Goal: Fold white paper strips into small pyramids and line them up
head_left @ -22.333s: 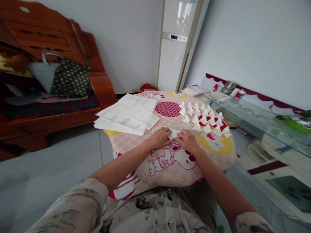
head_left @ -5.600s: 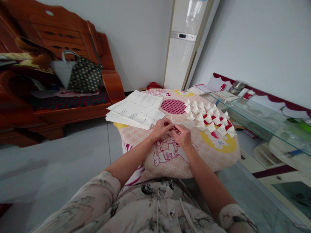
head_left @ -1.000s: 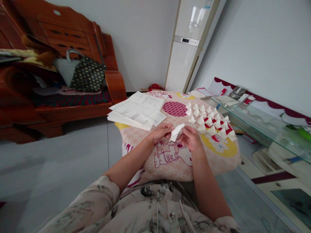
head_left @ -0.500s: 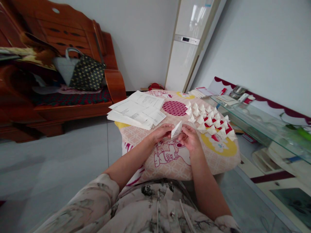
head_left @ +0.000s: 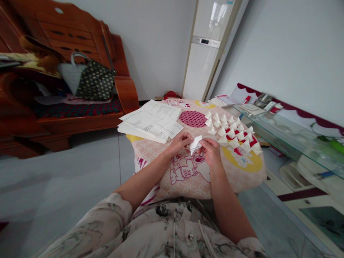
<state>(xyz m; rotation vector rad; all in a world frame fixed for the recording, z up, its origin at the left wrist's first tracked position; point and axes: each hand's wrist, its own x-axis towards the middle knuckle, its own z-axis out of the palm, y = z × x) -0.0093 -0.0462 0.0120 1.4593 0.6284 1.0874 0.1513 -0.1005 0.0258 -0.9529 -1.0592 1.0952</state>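
A small folded piece of white printed paper (head_left: 195, 144) is held up over the cloth-covered table. My right hand (head_left: 211, 150) pinches its right edge between thumb and fingers. At the paper's left edge, my left hand (head_left: 180, 143) has its fingers curled and pressed together on it; their tips are partly hidden. To the right stand several rows of small pointed folded-paper pieces (head_left: 233, 133). A stack of printed paper sheets (head_left: 153, 120) lies left of my hands, its sheets fanned unevenly.
A patterned pink tablecloth (head_left: 163, 186) covers the table. Along the right runs a glass shelf (head_left: 292, 143) with small items. A wooden bench (head_left: 88, 118) on the left carries bags (head_left: 96, 80). A tall white cabinet-like appliance (head_left: 200, 68) stands behind.
The folded paper has turned, so a broader printed face shows. My left fingers have shifted slightly up and my right fingers have closed in along its edge.
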